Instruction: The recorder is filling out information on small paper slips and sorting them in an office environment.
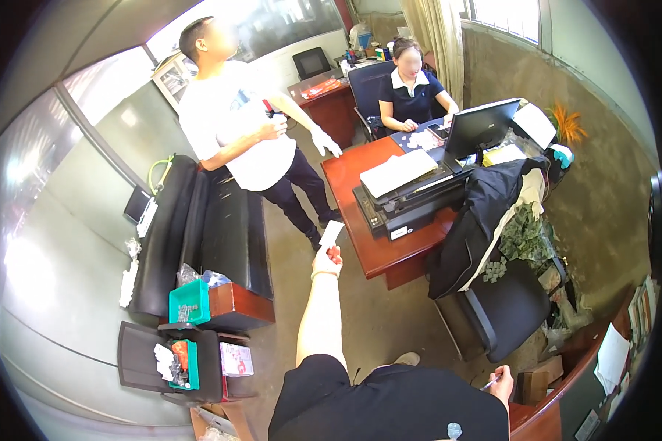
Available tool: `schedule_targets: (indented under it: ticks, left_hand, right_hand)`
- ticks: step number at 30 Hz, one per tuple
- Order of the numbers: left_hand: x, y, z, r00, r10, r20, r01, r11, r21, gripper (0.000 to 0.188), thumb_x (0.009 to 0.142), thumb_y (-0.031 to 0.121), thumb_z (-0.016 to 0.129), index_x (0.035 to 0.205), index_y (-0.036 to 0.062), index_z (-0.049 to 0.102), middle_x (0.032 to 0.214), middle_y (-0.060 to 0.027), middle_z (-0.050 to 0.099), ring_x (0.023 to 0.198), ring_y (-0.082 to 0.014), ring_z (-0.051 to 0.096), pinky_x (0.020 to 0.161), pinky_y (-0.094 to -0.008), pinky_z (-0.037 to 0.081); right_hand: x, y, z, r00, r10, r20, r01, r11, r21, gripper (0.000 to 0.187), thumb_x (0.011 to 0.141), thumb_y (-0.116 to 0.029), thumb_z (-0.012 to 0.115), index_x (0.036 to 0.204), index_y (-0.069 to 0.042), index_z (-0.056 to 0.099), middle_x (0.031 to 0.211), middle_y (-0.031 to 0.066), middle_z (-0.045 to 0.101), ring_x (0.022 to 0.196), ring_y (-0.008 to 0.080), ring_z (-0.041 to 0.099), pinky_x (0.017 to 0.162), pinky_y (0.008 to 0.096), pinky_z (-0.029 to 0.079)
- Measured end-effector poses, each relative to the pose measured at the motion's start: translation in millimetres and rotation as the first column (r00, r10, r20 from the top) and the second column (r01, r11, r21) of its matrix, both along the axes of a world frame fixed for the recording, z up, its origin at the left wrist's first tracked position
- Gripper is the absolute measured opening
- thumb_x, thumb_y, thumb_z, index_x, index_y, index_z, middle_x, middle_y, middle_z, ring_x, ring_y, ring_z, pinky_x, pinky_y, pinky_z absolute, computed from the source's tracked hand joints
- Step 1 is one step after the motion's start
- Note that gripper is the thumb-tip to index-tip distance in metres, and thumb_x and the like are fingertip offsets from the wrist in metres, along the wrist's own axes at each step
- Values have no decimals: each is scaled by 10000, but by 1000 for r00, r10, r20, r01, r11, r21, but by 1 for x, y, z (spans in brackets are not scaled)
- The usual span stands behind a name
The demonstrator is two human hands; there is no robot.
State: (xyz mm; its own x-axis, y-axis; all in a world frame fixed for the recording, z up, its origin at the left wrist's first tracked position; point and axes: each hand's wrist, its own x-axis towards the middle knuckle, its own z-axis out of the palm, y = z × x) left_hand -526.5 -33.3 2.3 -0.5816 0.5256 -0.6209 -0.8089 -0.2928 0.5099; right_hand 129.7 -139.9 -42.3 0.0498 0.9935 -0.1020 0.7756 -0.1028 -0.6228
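Note:
My left arm stretches forward across the floor, close to the near left edge of the desk. Pinched in my left hand [326, 262] is a small white card [332, 234], which sticks up past the fingers. Something red shows at the fingertips, too small to make out. Low on the right, beside a curved wooden counter [546, 413], my right hand [502, 384] is closed around a thin pen-like stick [489, 383]. Beyond the card stands a person in a white T-shirt [246, 140], with a white glove [324, 142] on one hand.
A printer [412, 200] and a monitor [482, 126] occupy the red-brown desk [343, 170]; another person [412, 95] sits behind it. A jacket-draped chair [511, 312] stands at right. Leftward are a black sofa [232, 220], teal bins [189, 300] and another chair [141, 356].

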Motion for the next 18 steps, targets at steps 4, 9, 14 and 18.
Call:
schedule_targets:
  ticks: [4,9,14,18]
  left_hand:
    - [-2,7,-1,1000,-13,13,13,1000,28,140,853,209,672,922,128,580,788,3,627,714,-174,638,532,-274,427]
    - [-8,5,-2,1000,-14,-5,14,999,33,134,855,211,671,916,131,582,795,3,632,705,-168,644,523,-274,428]
    - [-11,-9,-1,1000,17,-12,-17,1000,-5,105,878,210,645,877,111,610,774,9,641,698,-144,651,500,-252,419]
    - [0,-8,3,999,-16,-32,14,999,-40,115,874,207,646,866,98,609,745,-7,635,662,-139,636,491,-257,427]
  right_hand:
    - [70,-17,-83,946,-229,-230,245,969,44,206,745,43,637,894,-64,544,712,37,558,631,166,539,580,296,456]
    - [125,-51,-70,453,-704,-547,630,687,-362,211,849,-28,591,1037,-106,533,795,47,629,627,118,618,481,226,443]
    - [179,-115,-76,132,-707,-694,757,524,-390,245,912,-154,524,1098,-16,604,1010,124,625,960,257,586,848,358,485]
    - [238,-141,-132,-41,-662,-749,725,496,-478,306,922,-225,540,1149,-22,571,1064,106,641,980,201,610,800,318,494]
